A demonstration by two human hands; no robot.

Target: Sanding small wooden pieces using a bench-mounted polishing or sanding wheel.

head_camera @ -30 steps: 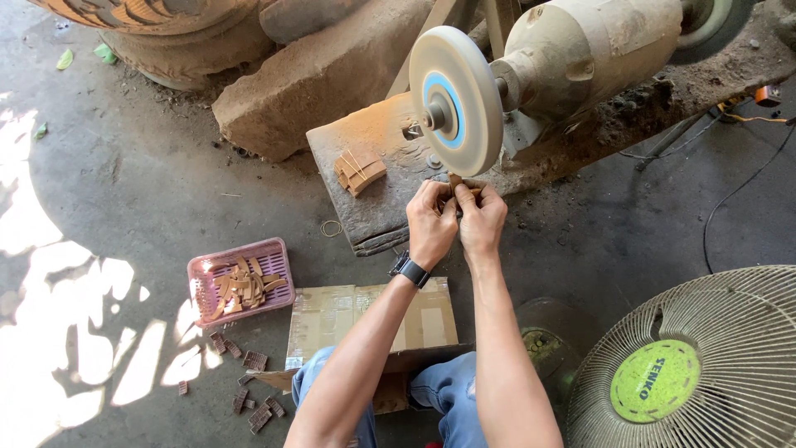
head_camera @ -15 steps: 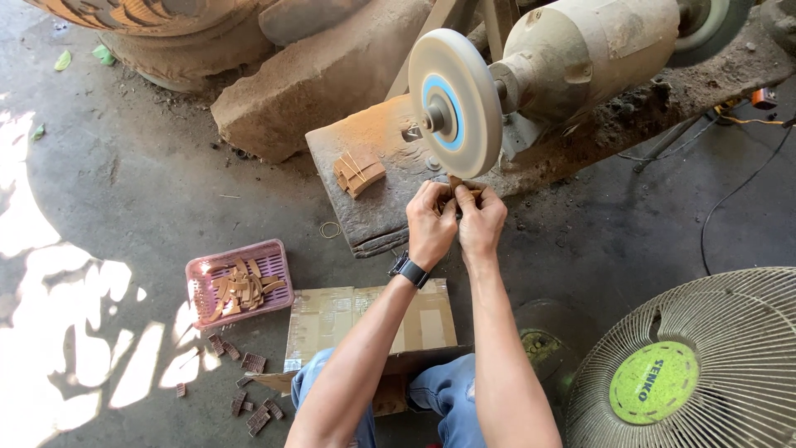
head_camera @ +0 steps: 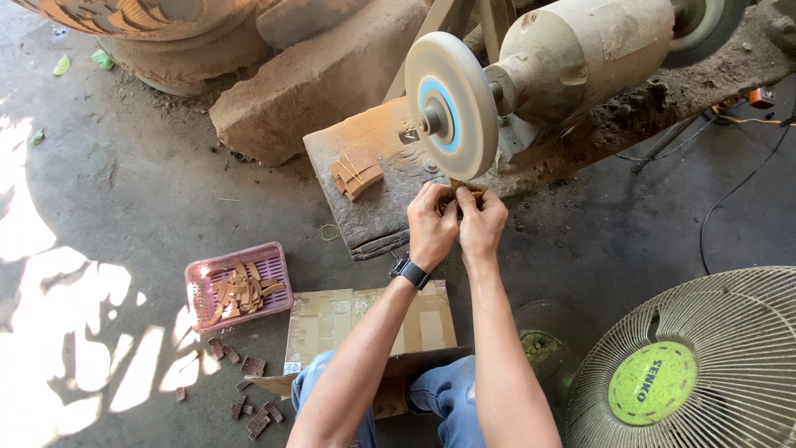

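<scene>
My left hand and my right hand are side by side, both pinching one small brown wooden piece. The piece is pressed against the lower edge of a pale round grinding wheel with a blue centre. The wheel sits on the shaft of a dusty grey motor. A black watch is on my left wrist. A small stack of similar wooden pieces lies on the stone slab just left of my hands.
A pink plastic basket with several wooden pieces stands on the concrete floor at the left, with more pieces scattered below it. A cardboard box lies by my knees. A floor fan stands at the lower right. Rocks lie behind.
</scene>
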